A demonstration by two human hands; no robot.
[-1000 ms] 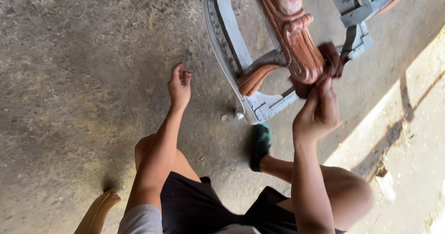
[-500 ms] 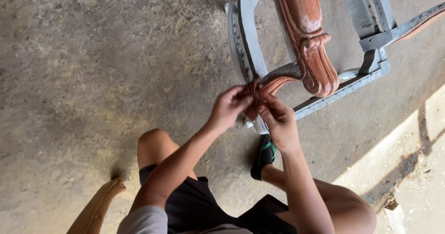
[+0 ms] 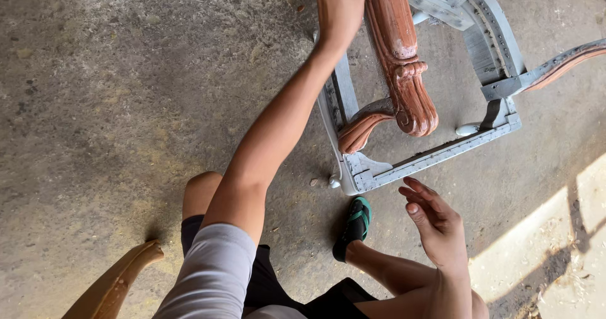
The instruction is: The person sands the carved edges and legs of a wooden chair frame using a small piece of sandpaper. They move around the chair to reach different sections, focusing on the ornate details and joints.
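A carved chair frame (image 3: 404,123) lies tipped on the concrete floor (image 3: 126,104) at the far right, its grey primed seat rails framing a reddish-brown carved leg (image 3: 398,60) that runs down to a scrolled end. The left hand (image 3: 339,6) now reaches far up and rests against the left side of that leg near the top edge of the view; its grip is partly cut off, so I cannot tell how far it closes. Half a second ago both hands met at the curved brown piece (image 3: 363,126) by the near rail. The right hand (image 3: 435,224) has come away and hangs open, fingers spread, holding nothing, just near of the frame's corner. A green sandal (image 3: 355,225) sits below that corner.
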